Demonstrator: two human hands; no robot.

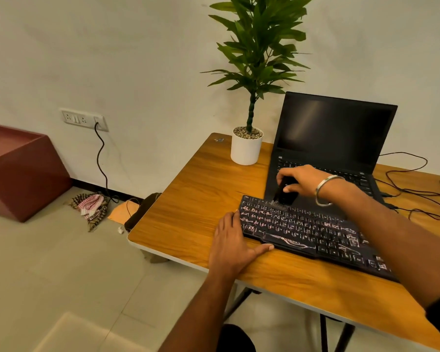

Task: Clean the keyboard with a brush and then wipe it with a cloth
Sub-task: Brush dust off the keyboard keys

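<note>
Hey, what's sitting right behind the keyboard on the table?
An open laptop with a dark screen stands behind the keyboard. The right hand, holding a brush, covers part of its keys.

The left hand (230, 241) lies flat, palm down, fingers together pointing away and the thumb stretched out to the right. Its bare forearm runs back toward the body. The right hand (301, 182) is raised a little, knuckles up, fingers curled round a brush (284, 193) that points down. A metal bangle (324, 189) circles that wrist, and the right forearm comes in at a slant from the lower right.
</note>
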